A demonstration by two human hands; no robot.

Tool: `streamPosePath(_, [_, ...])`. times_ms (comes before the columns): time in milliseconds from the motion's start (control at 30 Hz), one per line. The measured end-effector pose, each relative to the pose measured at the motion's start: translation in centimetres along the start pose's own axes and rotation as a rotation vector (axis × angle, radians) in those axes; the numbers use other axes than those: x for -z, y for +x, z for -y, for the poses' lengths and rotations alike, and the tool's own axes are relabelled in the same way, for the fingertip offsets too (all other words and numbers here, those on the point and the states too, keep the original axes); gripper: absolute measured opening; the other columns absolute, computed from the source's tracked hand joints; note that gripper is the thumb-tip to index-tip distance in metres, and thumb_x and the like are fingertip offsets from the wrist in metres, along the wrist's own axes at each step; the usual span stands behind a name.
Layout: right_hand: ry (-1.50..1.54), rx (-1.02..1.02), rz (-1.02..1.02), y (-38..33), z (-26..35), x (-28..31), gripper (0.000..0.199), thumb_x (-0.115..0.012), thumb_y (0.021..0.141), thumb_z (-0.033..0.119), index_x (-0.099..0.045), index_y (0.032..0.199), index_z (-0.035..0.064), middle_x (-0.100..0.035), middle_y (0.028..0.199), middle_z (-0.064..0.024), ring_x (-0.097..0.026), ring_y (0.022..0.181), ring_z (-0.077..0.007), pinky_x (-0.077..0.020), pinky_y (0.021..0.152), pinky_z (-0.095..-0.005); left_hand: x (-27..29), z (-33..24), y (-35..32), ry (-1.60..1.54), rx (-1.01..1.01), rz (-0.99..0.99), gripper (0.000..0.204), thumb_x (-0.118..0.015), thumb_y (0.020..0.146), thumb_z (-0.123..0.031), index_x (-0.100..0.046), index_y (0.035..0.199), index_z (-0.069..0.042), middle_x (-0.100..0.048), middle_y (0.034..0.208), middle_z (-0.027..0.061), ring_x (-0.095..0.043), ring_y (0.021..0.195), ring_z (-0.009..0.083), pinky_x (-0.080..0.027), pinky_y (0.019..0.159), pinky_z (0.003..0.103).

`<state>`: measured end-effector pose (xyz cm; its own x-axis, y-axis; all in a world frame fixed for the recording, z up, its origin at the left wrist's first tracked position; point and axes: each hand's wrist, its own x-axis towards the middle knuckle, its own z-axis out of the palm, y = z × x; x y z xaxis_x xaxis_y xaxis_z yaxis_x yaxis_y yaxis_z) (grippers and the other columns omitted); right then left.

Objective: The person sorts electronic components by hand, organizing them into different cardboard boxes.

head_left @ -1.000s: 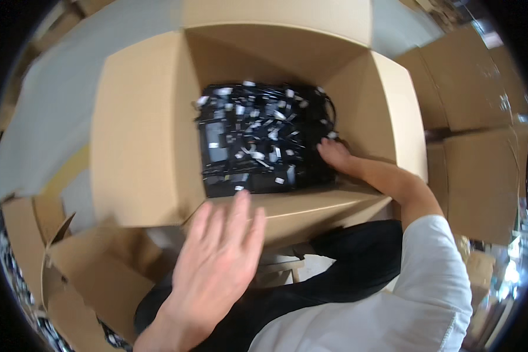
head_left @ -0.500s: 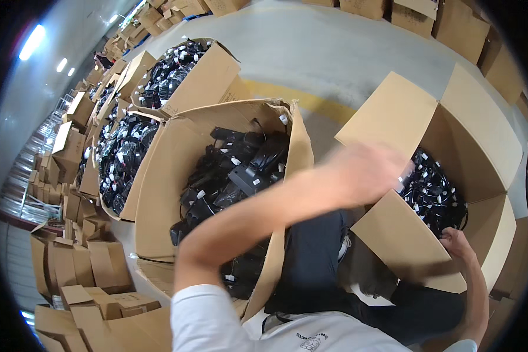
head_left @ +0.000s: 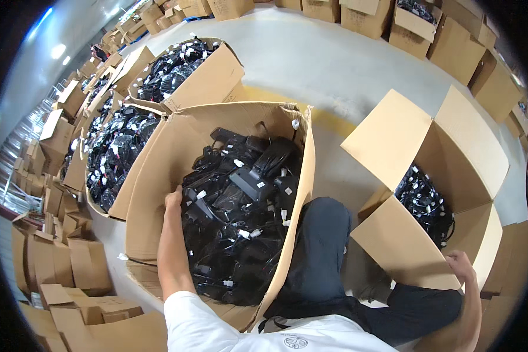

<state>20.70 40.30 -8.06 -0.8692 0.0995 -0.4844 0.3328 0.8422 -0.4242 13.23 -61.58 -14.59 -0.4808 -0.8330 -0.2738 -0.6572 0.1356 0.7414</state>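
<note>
A large open cardboard box (head_left: pixel 148 170) stands in front of me, filled with black boxy pieces like power adapters (head_left: pixel 252 183) with cables and white plugs. Inside its left side, my left hand (head_left: pixel 174 198) rests against the edge of the pile. Its fingers look curled, and what they hold, if anything, is hidden. At the right, a smaller open box (head_left: pixel 402 237) contains a tangle of black cables (head_left: pixel 423 202) with white connectors. My right hand (head_left: pixel 461 266) is closed over the near rim of that box, at its right corner.
More open boxes (head_left: pixel 208 76) heaped with bagged black cables stand at the left. Stacked cartons (head_left: pixel 91 264) line the left, and others (head_left: pixel 364 20) run along the far side. My bent leg (head_left: pixel 322 252) is between the two near boxes.
My left hand has swung from above the right box's flap across to the left side of the large box. My right hand stays at the right box's rim. The view has shifted slightly.
</note>
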Motion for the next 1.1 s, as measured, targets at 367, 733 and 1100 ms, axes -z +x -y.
streamPosePath(367, [-0.126,0.216,-0.055,1.6,7.6,-0.6,0.027,-0.062,0.087,0.015,-0.069,0.105,-0.0039,-0.071,0.089,-0.0211,-0.070,0.081,-0.0279,-0.0540,0.075,-0.0369,-8.5,-2.2,-0.4,-0.098,0.171,-0.223,0.052,-0.077,0.079,-0.028,-0.068,0.113,0.010,-0.070,0.118,0.0227,-0.068,0.110,0.0322,-0.051,0.096,0.040])
streamPosePath(733, [0.133,0.469,-0.033,-0.7,23.4,2.5,0.030,-0.063,0.095,0.019,-0.066,0.114,-0.0042,-0.071,0.101,-0.0158,-0.066,0.092,-0.0190,-0.0532,0.084,-0.0337,2.1,-21.5,-20.0,-0.507,-0.553,0.210,0.037,-0.067,0.097,-0.035,-0.065,0.110,-0.001,-0.066,0.089,0.0030,-0.056,0.062,0.0066,-0.042,0.049,0.022])
streamPosePath(1100, [1.398,0.674,0.512,-2.4,53.5,-9.0,0.046,-0.072,0.094,0.023,-0.054,0.130,0.0012,-0.065,0.117,-0.0093,-0.067,0.101,-0.0190,-0.0623,0.081,-0.0352,-1.9,-25.8,-32.5,-0.450,-0.802,0.467,0.037,-0.061,0.101,-0.033,-0.059,0.111,0.003,-0.064,0.077,0.0060,-0.052,0.046,0.0100,-0.042,0.042,0.024])
